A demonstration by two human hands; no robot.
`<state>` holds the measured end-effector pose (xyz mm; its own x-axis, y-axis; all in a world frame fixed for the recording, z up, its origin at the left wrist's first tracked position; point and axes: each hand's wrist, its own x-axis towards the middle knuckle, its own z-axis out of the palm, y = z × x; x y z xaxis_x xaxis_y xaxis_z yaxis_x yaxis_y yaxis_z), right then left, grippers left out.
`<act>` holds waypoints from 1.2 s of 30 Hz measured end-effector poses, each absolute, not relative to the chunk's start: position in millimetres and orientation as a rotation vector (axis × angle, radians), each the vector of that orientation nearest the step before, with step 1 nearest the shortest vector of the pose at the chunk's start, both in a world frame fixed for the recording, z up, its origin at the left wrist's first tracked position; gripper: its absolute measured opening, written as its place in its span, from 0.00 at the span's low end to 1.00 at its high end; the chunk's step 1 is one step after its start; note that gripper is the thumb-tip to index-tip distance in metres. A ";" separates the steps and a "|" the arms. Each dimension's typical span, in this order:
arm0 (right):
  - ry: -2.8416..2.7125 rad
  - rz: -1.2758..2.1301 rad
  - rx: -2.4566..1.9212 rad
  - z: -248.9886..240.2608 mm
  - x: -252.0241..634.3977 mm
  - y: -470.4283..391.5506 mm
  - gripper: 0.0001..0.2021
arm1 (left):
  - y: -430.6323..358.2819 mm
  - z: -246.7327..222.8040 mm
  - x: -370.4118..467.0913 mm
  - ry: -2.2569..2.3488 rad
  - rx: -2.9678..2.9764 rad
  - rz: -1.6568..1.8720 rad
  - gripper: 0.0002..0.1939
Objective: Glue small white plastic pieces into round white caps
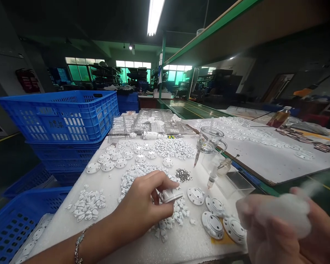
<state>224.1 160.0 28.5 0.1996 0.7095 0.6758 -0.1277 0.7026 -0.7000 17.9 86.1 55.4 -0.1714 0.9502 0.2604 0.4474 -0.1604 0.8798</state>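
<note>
My left hand [151, 200] pinches a round white plastic disc [172, 195] on edge between thumb and fingers, above a heap of small white plastic pieces [143, 176]. On the right, my right hand [280, 227] is smeared by motion. Its fingers are wrapped round a whitish, translucent, bottle-like thing [290, 212] with a thin end pointing up and right. Between the hands lie several white discs with dark holes [195, 196], some of them on a yellow-orange sheet [221, 242]. A small pile of tiny silvery-grey parts [183, 175] sits just beyond my left hand.
Blue crates [68, 117] are stacked left of the white foam-topped table [57, 234]. A glass mug [209, 141], a syringe [212, 178], a small glass jar [224, 167] and a clear plastic box [238, 183] stand to the right. Clear trays [154, 121] lie at the back.
</note>
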 end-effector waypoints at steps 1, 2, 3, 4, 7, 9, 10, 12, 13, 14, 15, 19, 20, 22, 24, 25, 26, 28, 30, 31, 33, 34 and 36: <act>-1.237 0.636 -0.586 26.8 222.9 157.6 0.19 | 86.2 57.0 17.6 1.585 1.481 1.296 0.10; -1.226 0.623 -0.623 25.8 221.9 156.1 0.19 | 86.5 58.4 17.3 1.540 1.349 1.277 0.12; -1.227 0.596 -0.659 26.1 220.4 155.2 0.19 | 87.0 59.7 16.9 1.476 1.219 1.261 0.14; -1.246 0.555 -0.696 28.0 218.3 154.7 0.18 | 87.7 60.6 16.5 1.406 1.101 1.255 0.15; -1.253 0.557 -0.628 41.1 205.2 155.8 0.14 | 91.2 61.3 14.7 1.216 0.882 1.308 0.14; -1.188 0.634 -0.526 50.9 192.3 158.4 0.09 | 93.5 60.2 13.4 1.136 0.799 1.339 0.12; -1.149 0.646 -0.476 54.3 185.7 160.1 0.08 | 94.4 59.5 12.8 1.103 0.768 1.342 0.12; -1.115 0.609 -0.402 56.8 174.0 163.8 0.08 | 95.8 58.1 12.0 1.069 0.706 1.335 0.12; -1.115 0.566 -0.383 56.1 169.5 165.5 0.08 | 96.2 57.6 11.7 1.064 0.678 1.330 0.13; -1.116 0.531 -0.378 54.4 166.1 167.1 0.09 | 96.5 57.2 11.5 1.062 0.656 1.324 0.13; -1.117 0.503 -0.376 52.2 163.8 168.4 0.09 | 96.7 56.9 11.3 1.061 0.640 1.318 0.14; -1.137 0.504 -0.344 44.9 161.8 172.8 0.10 | 96.4 55.9 11.0 1.056 0.642 1.307 0.12; -1.142 0.521 -0.328 44.0 162.3 173.7 0.11 | 96.1 55.6 11.0 1.060 0.646 1.306 0.12; -1.146 0.559 -0.313 42.6 163.5 175.0 0.10 | 95.7 55.0 11.1 1.066 0.654 1.304 0.11; -1.139 0.593 -0.325 41.4 164.4 175.4 0.10 | 95.6 54.7 11.2 1.064 0.653 1.300 0.10; -1.141 0.606 -0.336 40.8 164.6 175.3 0.10 | 95.7 54.8 11.2 1.063 0.652 1.301 0.10; -1.146 0.613 -0.346 40.4 164.7 175.1 0.11 | 95.8 55.0 11.2 1.062 0.648 1.302 0.10; -1.150 0.622 -0.350 40.1 164.6 174.5 0.11 | 95.9 55.6 11.2 1.061 0.651 1.304 0.09; -1.154 0.627 -0.337 40.6 164.6 173.9 0.10 | 95.7 56.2 11.2 1.061 0.663 1.302 0.09; -1.152 0.634 -0.334 41.0 164.7 173.5 0.10 | 95.5 56.5 11.3 1.062 0.667 1.299 0.09; -1.146 0.657 -0.341 41.8 164.8 172.9 0.10 | 95.0 56.9 11.5 1.071 0.672 1.290 0.10; -1.145 0.665 -0.346 42.0 164.8 172.7 0.10 | 94.8 57.0 11.7 1.077 0.669 1.285 0.10; -1.140 0.667 -0.359 41.8 164.5 172.4 0.10 | 94.5 56.7 12.0 1.086 0.667 1.281 0.11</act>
